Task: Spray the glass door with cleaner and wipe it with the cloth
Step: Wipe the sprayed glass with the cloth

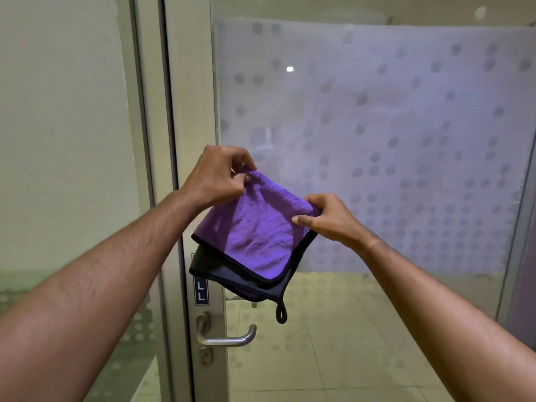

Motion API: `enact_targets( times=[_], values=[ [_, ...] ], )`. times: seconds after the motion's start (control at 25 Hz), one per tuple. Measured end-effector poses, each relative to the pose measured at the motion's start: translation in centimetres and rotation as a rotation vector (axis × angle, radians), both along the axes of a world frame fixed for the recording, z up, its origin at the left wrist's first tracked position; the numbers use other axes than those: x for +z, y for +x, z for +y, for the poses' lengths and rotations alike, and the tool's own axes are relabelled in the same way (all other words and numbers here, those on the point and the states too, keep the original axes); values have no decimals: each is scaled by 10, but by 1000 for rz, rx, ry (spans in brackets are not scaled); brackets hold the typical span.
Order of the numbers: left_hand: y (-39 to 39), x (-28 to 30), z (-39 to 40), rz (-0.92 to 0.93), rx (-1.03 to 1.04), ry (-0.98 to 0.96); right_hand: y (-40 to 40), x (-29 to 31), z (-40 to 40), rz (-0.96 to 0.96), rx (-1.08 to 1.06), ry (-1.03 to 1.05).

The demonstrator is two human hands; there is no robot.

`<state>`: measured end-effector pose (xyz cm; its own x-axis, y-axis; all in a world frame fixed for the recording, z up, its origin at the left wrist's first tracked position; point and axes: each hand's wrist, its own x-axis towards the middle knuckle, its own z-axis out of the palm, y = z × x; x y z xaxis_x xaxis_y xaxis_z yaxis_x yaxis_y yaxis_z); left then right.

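A purple microfibre cloth (pixel 255 233) with a black edge and a grey underside hangs folded in front of the glass door (pixel 391 134). My left hand (pixel 217 178) pinches its upper left corner. My right hand (pixel 327 219) pinches its right corner. A small black loop dangles from the cloth's lowest corner. The door's glass carries a frosted band with a pattern of dots. No spray bottle is in view.
The door's pale metal frame (pixel 191 111) runs down left of the cloth, with a steel lever handle (pixel 229 338) and a keyhole below it. A blue sign sits on the frame above the handle. Another glass panel (pixel 66 140) stands to the left.
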<state>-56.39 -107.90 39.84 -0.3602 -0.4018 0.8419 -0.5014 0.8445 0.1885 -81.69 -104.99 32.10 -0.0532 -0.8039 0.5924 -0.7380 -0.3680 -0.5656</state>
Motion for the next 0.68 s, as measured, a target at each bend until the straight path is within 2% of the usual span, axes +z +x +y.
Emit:
enact_targets(
  times=[0.2, 0.4, 0.52, 0.68],
  values=[
    [27, -2, 23, 23, 139, 53, 0, 13, -6, 14, 142, 35],
    [44, -10, 60, -14, 294, 162, 14, 19, -5, 146, 261, 54],
    [52, -22, 86, -25, 405, 250, 29, 22, 1, 239, 373, 196],
    [67, -38, 125, -60, 525, 318, 54, 11, 13, 227, 532, 419]
  ],
)
